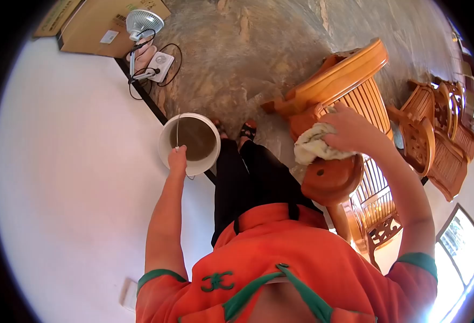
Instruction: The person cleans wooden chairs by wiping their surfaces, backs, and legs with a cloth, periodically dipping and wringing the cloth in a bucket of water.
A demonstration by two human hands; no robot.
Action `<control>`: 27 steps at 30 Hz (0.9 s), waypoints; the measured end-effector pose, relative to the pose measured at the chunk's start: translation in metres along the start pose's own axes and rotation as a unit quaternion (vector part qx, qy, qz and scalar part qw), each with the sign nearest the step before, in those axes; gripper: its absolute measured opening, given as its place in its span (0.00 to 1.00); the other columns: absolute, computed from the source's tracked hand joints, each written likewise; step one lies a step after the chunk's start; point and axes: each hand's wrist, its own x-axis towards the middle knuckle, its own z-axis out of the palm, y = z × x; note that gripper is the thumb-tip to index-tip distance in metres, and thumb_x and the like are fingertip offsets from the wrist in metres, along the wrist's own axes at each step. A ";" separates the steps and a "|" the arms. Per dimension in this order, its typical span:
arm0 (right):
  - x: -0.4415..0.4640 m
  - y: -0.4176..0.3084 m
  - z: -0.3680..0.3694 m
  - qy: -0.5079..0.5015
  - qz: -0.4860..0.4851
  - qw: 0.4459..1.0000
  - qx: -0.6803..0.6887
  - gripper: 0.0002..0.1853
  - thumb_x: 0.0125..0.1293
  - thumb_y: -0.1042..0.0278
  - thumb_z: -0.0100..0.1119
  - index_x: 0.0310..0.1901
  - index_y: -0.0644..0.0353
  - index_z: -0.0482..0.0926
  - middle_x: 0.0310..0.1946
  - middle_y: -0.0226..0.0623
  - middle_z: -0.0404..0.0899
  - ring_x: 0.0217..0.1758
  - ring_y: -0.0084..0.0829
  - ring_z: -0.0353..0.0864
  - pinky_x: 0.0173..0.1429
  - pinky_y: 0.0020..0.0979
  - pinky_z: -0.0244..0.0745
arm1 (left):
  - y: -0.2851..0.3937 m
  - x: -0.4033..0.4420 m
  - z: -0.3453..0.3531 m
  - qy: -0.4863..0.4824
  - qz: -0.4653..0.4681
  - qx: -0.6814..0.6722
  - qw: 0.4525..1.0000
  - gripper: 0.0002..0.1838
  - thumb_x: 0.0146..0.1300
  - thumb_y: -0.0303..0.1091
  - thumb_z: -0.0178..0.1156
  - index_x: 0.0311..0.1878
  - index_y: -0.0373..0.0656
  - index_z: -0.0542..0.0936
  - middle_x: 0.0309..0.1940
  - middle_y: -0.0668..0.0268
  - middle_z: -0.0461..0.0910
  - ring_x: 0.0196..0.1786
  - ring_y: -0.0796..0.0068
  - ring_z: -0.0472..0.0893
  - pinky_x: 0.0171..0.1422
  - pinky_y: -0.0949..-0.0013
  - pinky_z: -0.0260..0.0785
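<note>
My left hand [177, 160] is closed around the grip of the wire handle of a white bucket [165, 141]. Murky brownish water [198, 139] stands inside the bucket. On the other side, my right hand [351, 129] grasps a crumpled pale rag [315, 144]. The rag rests against the curved armrest of a polished wooden chair [331, 182]; some of my right fingers are hidden behind the hand and cloth. Slats of the chair show beyond that hand.
A white wall [75, 161] runs along my left. Near it stand a small fan [144, 22], a white box with a black cord [160, 65] and cardboard boxes [94, 29]. More wooden furniture [436, 134] is at the right. The floor [221, 59] is mottled grey-brown.
</note>
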 end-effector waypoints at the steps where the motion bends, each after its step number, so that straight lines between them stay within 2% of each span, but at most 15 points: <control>1: 0.021 0.007 0.005 -0.039 0.025 0.999 0.010 0.20 0.51 0.63 0.56 0.48 0.55 0.76 0.45 0.50 0.68 0.50 0.49 0.70 0.56 0.38 0.67 | 0.017 0.001 -0.006 0.001 -0.002 0.006 1.000 0.14 0.53 0.42 0.57 0.30 0.39 0.74 0.18 0.68 0.69 0.17 0.76 0.67 0.19 0.69 0.59; 2: 0.042 0.013 0.015 -0.080 0.051 0.995 0.023 0.22 0.50 0.63 0.56 0.50 0.54 0.75 0.46 0.52 0.68 0.52 0.50 0.70 0.57 0.39 0.67 | 0.029 0.006 -0.010 0.001 -0.006 0.015 1.000 0.14 0.53 0.42 0.57 0.30 0.39 0.74 0.18 0.68 0.69 0.17 0.76 0.67 0.19 0.70 0.59; 5: 0.089 0.038 0.065 -0.027 0.050 0.998 -0.005 0.23 0.54 0.59 0.56 0.52 0.56 0.73 0.50 0.54 0.67 0.53 0.50 0.70 0.57 0.40 0.67 | 0.040 0.035 -0.016 -0.030 0.011 0.022 0.999 0.16 0.55 0.45 0.58 0.32 0.39 0.72 0.17 0.69 0.65 0.17 0.78 0.65 0.18 0.73 0.60; 6: 0.100 0.043 0.076 -0.021 0.081 0.996 0.002 0.23 0.54 0.59 0.56 0.52 0.56 0.72 0.50 0.54 0.67 0.52 0.51 0.71 0.56 0.40 0.68 | 0.047 0.045 -0.014 -0.025 0.006 0.028 0.999 0.16 0.54 0.43 0.57 0.33 0.37 0.75 0.20 0.68 0.70 0.18 0.78 0.67 0.19 0.71 0.59; 9: 0.124 0.060 0.078 -0.019 0.173 0.985 -0.015 0.23 0.53 0.60 0.58 0.52 0.55 0.72 0.49 0.52 0.69 0.50 0.52 0.73 0.55 0.41 0.69 | 0.063 0.085 -0.009 -0.042 0.063 0.072 0.994 0.16 0.55 0.43 0.57 0.33 0.36 0.75 0.21 0.67 0.71 0.19 0.77 0.67 0.23 0.70 0.60; 11: 0.128 0.079 0.069 -0.042 0.220 0.973 -0.064 0.23 0.51 0.61 0.61 0.50 0.54 0.73 0.47 0.50 0.70 0.49 0.51 0.73 0.54 0.41 0.70 | 0.086 0.094 -0.006 -0.066 0.032 0.073 0.995 0.17 0.55 0.43 0.57 0.33 0.35 0.75 0.21 0.66 0.72 0.20 0.76 0.68 0.26 0.69 0.62; 12: 0.126 0.093 0.071 -0.052 0.205 0.975 -0.075 0.20 0.51 0.63 0.60 0.49 0.54 0.75 0.46 0.48 0.71 0.48 0.50 0.74 0.53 0.40 0.70 | 0.098 0.103 -0.004 -0.077 0.023 0.075 0.994 0.17 0.55 0.43 0.57 0.32 0.35 0.75 0.21 0.65 0.72 0.21 0.75 0.69 0.28 0.68 0.63; 15: 0.109 0.081 0.078 -0.043 0.180 0.977 0.102 0.19 0.51 0.64 0.59 0.48 0.54 0.76 0.46 0.47 0.71 0.47 0.48 0.75 0.53 0.39 0.70 | 0.108 0.127 0.005 -0.093 0.069 0.108 0.987 0.17 0.55 0.43 0.57 0.31 0.35 0.75 0.20 0.64 0.73 0.24 0.73 0.71 0.32 0.66 0.63; 16: 0.107 0.070 0.071 -0.023 0.152 0.980 0.124 0.20 0.51 0.66 0.59 0.48 0.54 0.77 0.44 0.47 0.72 0.49 0.47 0.73 0.55 0.38 0.68 | 0.111 0.136 0.009 -0.103 0.069 0.126 0.984 0.17 0.55 0.44 0.57 0.31 0.35 0.75 0.21 0.64 0.73 0.25 0.73 0.71 0.33 0.66 0.63; 18: 0.125 0.069 0.079 -0.050 0.101 0.980 0.166 0.20 0.50 0.66 0.59 0.48 0.54 0.77 0.44 0.46 0.72 0.50 0.46 0.72 0.55 0.38 0.67 | 0.119 0.161 0.018 -0.124 0.074 0.165 0.976 0.18 0.55 0.44 0.57 0.31 0.35 0.75 0.21 0.63 0.74 0.26 0.73 0.71 0.34 0.66 0.63; 19: 0.138 0.071 0.089 -0.060 0.076 0.978 0.186 0.19 0.50 0.66 0.59 0.48 0.53 0.77 0.43 0.46 0.72 0.51 0.45 0.72 0.56 0.38 0.67 | 0.123 0.173 0.024 -0.123 0.083 0.171 0.974 0.17 0.55 0.45 0.58 0.31 0.37 0.74 0.20 0.65 0.71 0.24 0.75 0.69 0.29 0.69 0.61; 21: 0.170 0.073 0.125 -0.119 -0.047 0.989 0.068 0.19 0.51 0.64 0.59 0.47 0.52 0.77 0.45 0.44 0.72 0.52 0.43 0.71 0.55 0.37 0.67 | 0.126 0.192 0.036 -0.123 0.097 0.184 0.970 0.16 0.55 0.46 0.58 0.32 0.41 0.73 0.19 0.70 0.66 0.19 0.80 0.64 0.20 0.74 0.57; 23: 0.206 0.062 0.150 -0.154 -0.031 0.987 0.020 0.15 0.54 0.64 0.54 0.44 0.52 0.80 0.45 0.45 0.74 0.53 0.44 0.71 0.57 0.40 0.65 | 0.129 0.203 0.043 -0.123 0.097 0.175 0.972 0.16 0.56 0.46 0.58 0.31 0.41 0.73 0.18 0.70 0.66 0.19 0.80 0.64 0.20 0.74 0.58; 26: 0.251 0.068 0.186 -0.170 0.061 0.978 -0.108 0.15 0.56 0.65 0.53 0.45 0.55 0.80 0.47 0.43 0.74 0.54 0.43 0.72 0.56 0.40 0.67 | 0.160 0.203 0.054 -0.133 0.059 0.166 0.975 0.16 0.56 0.46 0.58 0.31 0.40 0.73 0.18 0.70 0.66 0.19 0.80 0.65 0.21 0.73 0.59; 27: 0.256 0.073 0.189 -0.186 0.089 0.975 -0.087 0.15 0.57 0.65 0.53 0.46 0.56 0.80 0.48 0.42 0.73 0.54 0.42 0.72 0.55 0.40 0.68 | 0.170 0.201 0.057 -0.137 0.038 0.166 0.976 0.16 0.56 0.46 0.58 0.31 0.40 0.73 0.18 0.70 0.66 0.19 0.80 0.65 0.21 0.73 0.59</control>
